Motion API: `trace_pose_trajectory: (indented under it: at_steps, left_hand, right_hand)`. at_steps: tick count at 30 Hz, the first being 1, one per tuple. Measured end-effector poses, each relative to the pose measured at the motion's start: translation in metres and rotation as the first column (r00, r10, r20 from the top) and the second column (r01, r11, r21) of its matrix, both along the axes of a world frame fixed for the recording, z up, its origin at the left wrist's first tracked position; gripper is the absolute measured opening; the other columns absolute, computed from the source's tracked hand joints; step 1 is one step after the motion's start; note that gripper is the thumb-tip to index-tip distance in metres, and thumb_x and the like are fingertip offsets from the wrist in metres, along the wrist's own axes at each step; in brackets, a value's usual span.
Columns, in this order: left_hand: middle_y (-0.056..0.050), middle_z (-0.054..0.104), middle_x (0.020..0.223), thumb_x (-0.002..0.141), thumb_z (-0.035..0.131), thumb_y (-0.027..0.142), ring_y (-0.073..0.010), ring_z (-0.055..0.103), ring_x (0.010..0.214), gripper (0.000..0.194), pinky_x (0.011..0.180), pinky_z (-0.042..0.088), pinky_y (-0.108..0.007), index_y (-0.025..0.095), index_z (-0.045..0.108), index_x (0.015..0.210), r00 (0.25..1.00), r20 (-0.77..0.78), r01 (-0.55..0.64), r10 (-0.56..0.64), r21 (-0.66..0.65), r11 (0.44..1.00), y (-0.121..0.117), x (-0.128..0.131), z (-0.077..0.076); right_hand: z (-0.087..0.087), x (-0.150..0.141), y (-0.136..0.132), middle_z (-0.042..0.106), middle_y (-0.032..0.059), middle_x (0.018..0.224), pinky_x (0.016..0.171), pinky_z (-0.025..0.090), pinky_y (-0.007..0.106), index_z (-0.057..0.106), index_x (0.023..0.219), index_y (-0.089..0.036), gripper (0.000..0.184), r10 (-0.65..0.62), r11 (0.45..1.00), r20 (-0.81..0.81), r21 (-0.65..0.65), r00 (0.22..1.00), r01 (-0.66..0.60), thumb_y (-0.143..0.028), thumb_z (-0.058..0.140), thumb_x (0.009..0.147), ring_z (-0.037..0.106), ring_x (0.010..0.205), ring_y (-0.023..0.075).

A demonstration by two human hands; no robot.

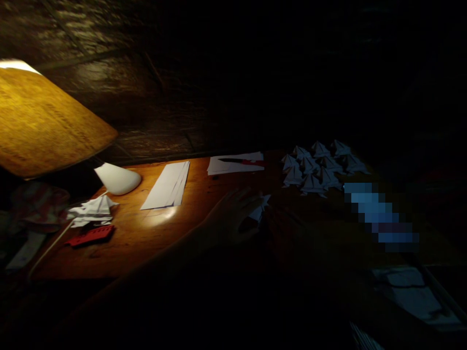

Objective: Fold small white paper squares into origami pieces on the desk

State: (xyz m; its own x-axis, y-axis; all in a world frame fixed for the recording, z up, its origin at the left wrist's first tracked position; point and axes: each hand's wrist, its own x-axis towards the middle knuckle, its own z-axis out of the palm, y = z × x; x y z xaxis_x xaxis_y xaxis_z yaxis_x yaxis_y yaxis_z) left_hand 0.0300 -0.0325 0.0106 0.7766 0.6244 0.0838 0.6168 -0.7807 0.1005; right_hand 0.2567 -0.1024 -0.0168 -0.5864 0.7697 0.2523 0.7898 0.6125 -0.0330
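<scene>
A small folded piece of white paper is between my two hands, low over the wooden table. My left hand is at its left side, fingers curved over the far edge and thumb on the near side, apparently gripping it. Close on the paper's right is my right hand, so deep in shadow that its fingers cannot be made out. Beyond the hands, several folded paper figures stand grouped in rows at the back right.
A lit lamp with a yellow shade and white base stands left. Nearby are a crumpled folded paper, a red object and paper strips. A red-handled knife lies on more sheets. A pixelated bluish patch covers the right.
</scene>
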Motion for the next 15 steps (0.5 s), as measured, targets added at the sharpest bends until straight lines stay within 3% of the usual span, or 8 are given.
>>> trace_pose_trajectory:
  at_steps: [7, 12, 15]
  left_hand:
    - [-0.015, 0.047, 0.157, 0.093, 0.061, 0.051, -0.0378, 0.039, 0.147, 0.075, 0.121, 0.029, -0.062, 0.021, 0.037, 0.157, 0.999, 0.044, 0.008, -0.008, 0.010, 1.000, 0.006, 0.002, -0.009]
    - [-0.018, 0.047, 0.154, 0.092, 0.062, 0.057, -0.0372, 0.042, 0.143, 0.080, 0.116, 0.037, -0.058, 0.019, 0.036, 0.156, 0.995, 0.080, 0.063, -0.066, 0.036, 0.997, 0.007, 0.000, -0.008]
    - [-0.018, 0.054, 0.145, 0.093, 0.061, 0.056, -0.0382, 0.050, 0.131, 0.072, 0.108, 0.042, -0.059, 0.018, 0.044, 0.151, 0.998, 0.059, -0.014, 0.009, 0.081, 0.997, 0.000, -0.001, -0.003]
  right_hand:
    - [-0.004, -0.015, -0.006, 0.049, 0.0343, 0.151, 0.118, 0.040, 0.060, 0.056, 0.141, 0.007, 0.067, -0.064, 0.998, -0.078, -0.005, 0.995, 0.064, -0.036, 0.066, 0.091, 0.048, 0.142, 0.0450]
    - [0.010, 0.007, -0.003, 0.052, 0.0244, 0.153, 0.125, 0.017, 0.069, 0.050, 0.149, -0.006, 0.062, 0.004, 1.000, -0.142, -0.030, 0.990, -0.008, -0.041, 0.058, 0.098, 0.050, 0.142, 0.0360]
    - [0.014, 0.026, -0.003, 0.046, 0.0230, 0.158, 0.121, 0.013, 0.078, 0.041, 0.155, -0.007, 0.068, 0.023, 1.000, -0.150, 0.016, 0.988, -0.021, -0.043, 0.056, 0.099, 0.043, 0.148, 0.0365]
